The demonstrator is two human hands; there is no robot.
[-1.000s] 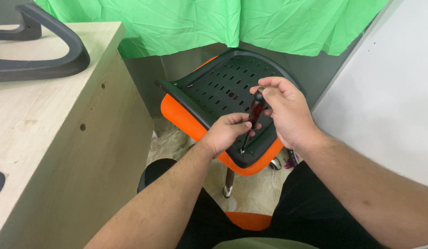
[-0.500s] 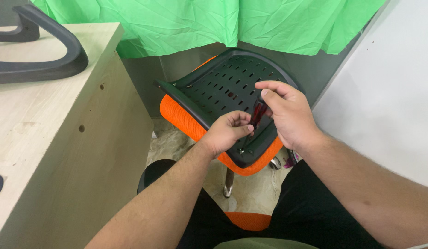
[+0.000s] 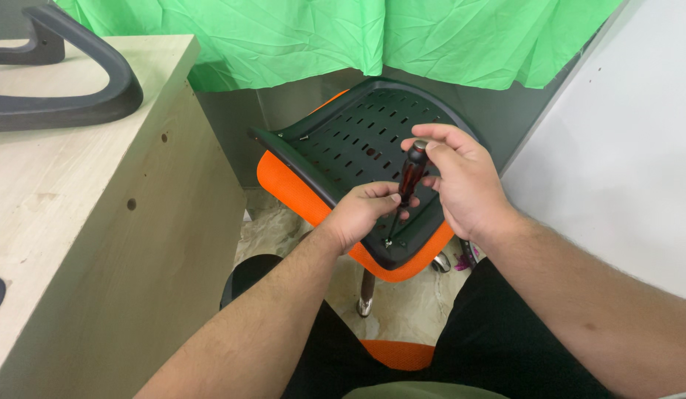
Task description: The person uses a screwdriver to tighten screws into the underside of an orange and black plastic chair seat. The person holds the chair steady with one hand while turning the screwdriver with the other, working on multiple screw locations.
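A black perforated plastic seat panel [image 3: 358, 140] with an orange cushion [image 3: 287, 181] under it lies tilted in front of me. A screwdriver with a dark red handle [image 3: 410, 176] stands almost upright, its tip on a screw near the panel's near edge. My right hand [image 3: 461, 181] grips the top of the handle. My left hand [image 3: 366, 210] rests on the panel's edge, its fingers pinching the metal shaft low down.
A light wooden desk [image 3: 70, 214] stands at the left with a black curved chair armrest [image 3: 70, 103] on top. Green cloth [image 3: 321, 37] hangs behind. A grey wall [image 3: 623, 148] is at the right. A chrome chair leg [image 3: 366, 292] stands on the stone floor below.
My right hand has turned slightly on the handle, and the screwdriver stands a little more upright. My left hand stays on the shaft.
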